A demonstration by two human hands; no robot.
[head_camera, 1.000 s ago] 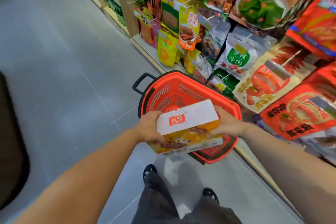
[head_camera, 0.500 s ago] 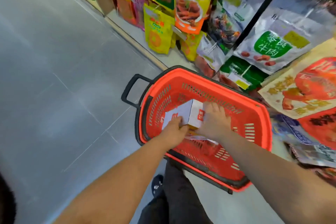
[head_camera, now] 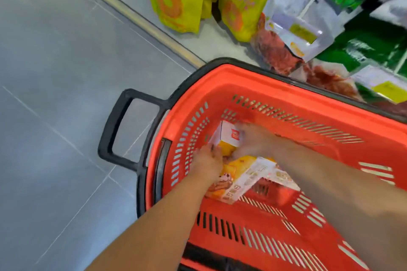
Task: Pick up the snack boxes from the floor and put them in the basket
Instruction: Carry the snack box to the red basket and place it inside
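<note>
Both hands inside the basket, one box held between them.

The left hand [head_camera: 207, 161] grips the near left edge of the box [head_camera: 226, 136], fingers curled onto it. The right hand [head_camera: 253, 141] lies against the box's right end, but it is too blurred to tell whether those fingers curl or lie flat. The box stands tilted, low inside the red basket [head_camera: 242, 77]. A second box [head_camera: 242, 179] lies flat just behind the grip, on the wrist side and between the forearms, also in the basket. The black handle [head_camera: 114, 125] projects left of the grip over the grey floor [head_camera: 55, 72]. Yellow snack bags [head_camera: 174, 0] hang well beyond the grip.
</note>
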